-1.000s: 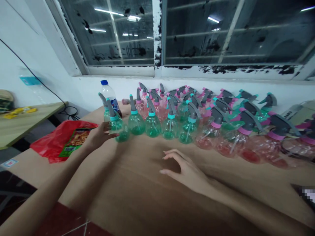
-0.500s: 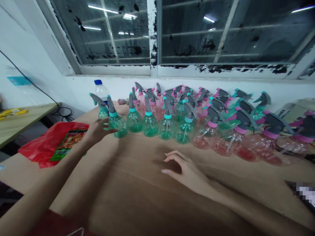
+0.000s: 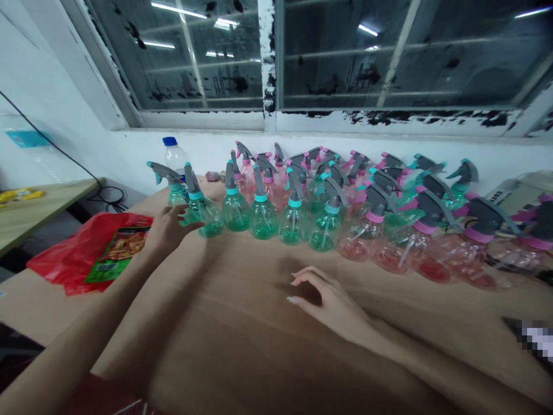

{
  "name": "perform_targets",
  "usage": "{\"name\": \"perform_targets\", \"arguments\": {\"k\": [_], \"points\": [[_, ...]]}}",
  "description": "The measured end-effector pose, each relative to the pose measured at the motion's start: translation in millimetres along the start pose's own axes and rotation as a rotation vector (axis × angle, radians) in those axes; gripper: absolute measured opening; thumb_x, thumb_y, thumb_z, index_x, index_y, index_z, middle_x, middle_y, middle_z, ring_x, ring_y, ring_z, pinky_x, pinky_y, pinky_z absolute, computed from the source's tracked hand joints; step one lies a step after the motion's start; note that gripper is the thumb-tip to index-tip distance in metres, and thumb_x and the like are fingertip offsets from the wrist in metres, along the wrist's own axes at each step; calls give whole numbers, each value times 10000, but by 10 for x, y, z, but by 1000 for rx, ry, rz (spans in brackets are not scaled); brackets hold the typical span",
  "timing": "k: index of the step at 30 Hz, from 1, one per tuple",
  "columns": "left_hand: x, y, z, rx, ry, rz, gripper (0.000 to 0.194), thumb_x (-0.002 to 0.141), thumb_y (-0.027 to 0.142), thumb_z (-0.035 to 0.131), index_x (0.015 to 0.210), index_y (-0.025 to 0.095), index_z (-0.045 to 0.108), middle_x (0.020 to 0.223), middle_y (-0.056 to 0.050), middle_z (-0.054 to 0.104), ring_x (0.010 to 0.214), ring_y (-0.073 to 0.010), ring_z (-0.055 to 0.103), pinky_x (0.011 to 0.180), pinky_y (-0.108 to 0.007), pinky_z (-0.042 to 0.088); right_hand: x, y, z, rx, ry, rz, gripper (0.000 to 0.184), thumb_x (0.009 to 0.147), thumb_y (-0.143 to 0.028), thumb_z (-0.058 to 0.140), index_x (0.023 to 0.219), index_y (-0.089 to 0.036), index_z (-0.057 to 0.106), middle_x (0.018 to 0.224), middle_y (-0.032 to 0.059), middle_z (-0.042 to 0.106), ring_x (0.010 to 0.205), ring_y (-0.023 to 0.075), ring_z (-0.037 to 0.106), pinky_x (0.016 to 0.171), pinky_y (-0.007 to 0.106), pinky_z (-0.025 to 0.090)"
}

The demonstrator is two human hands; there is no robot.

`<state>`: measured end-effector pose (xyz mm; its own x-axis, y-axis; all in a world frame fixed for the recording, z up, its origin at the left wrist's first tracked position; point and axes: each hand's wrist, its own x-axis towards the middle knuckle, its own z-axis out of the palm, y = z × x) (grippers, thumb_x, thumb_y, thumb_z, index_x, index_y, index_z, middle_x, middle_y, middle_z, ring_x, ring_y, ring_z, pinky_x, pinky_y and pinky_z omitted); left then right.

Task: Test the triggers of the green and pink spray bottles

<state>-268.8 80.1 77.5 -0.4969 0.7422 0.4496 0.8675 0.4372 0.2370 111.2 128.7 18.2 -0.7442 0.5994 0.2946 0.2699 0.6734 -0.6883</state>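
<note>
At the left end of a row of spray bottles, my left hand [image 3: 169, 229] is beside two green spray bottles with grey trigger heads. Its fingers are apart and overlap the lower part of the leftmost green spray bottle [image 3: 176, 195]; contact is hard to tell. The thumb points towards the second green spray bottle [image 3: 208, 218]. My right hand [image 3: 330, 300] hovers low over the table in front of the row, fingers curved, thumb apart, holding nothing. Nearest it are a green spray bottle [image 3: 324, 230] and a pink spray bottle [image 3: 360, 241].
More pink and green spray bottles stand behind and to the right, near the wall under a window [image 3: 389, 57]. A blue-capped plastic bottle [image 3: 173, 154] stands at the back left. A red plastic bag [image 3: 64, 253] with a food packet [image 3: 123, 251] lies left on the brown table [image 3: 224, 346].
The leftmost green spray bottle has turned a little, its trigger head shifting left. My left hand has moved slightly left beside it. My right hand has barely moved.
</note>
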Motion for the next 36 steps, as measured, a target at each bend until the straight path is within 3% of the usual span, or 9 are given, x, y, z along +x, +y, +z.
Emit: {"name": "perform_targets", "arguments": {"k": [6,9,11,13,18,26,36], "points": [[-249,148,12,18,149,-41,777,709,421,720,1315,71,381,1164,-172,484,971,-241,579,896,-353,441,-25,24,5,3,6,9,159,821,-280,615,954,-240,539,1043,18,600,993,175,567,894,360,440],[-380,356,-23,1,229,-28,624,786,444,624,1280,123,416,1119,-131,517,963,-233,576,883,-346,442,-42,26,-18,-1,7,11,152,827,-273,605,960,-241,538,1051,18,601,1000,173,569,898,359,442],[-386,526,-32,-19,138,-3,489,847,488,512,1217,170,483,953,-75,603,847,-230,614,785,-343,475,-53,17,-36,-6,14,4,145,832,-276,597,960,-243,538,1051,17,606,1003,171,572,898,356,446],[-308,696,-14,-18,44,-15,490,855,557,441,1176,196,525,810,-48,640,764,-251,636,701,-352,482,-59,7,-46,-17,31,-6,143,832,-289,594,958,-245,540,1044,16,615,997,171,578,889,351,454],[46,1008,100,97,-109,-192,807,748,728,427,1281,122,445,998,-183,656,980,-387,599,760,-439,457,37,54,-47,-142,103,36,167,837,-372,568,954,-254,556,916,4,652,831,170,627,721,309,506],[208,1119,189,136,-157,-222,826,674,806,418,1076,113,621,1011,-220,657,961,-406,606,756,-456,461,413,330,-199,-330,246,86,312,860,-466,478,1041,-220,543,753,16,663,618,199,625,539,304,426],[121,1215,225,158,-162,-179,813,692,813,371,1022,118,635,996,-234,658,943,-418,610,736,-459,460,339,537,-332,-427,275,125,352,857,-492,469,1070,-220,539,781,22,696,619,212,646,541,318,435]]}}
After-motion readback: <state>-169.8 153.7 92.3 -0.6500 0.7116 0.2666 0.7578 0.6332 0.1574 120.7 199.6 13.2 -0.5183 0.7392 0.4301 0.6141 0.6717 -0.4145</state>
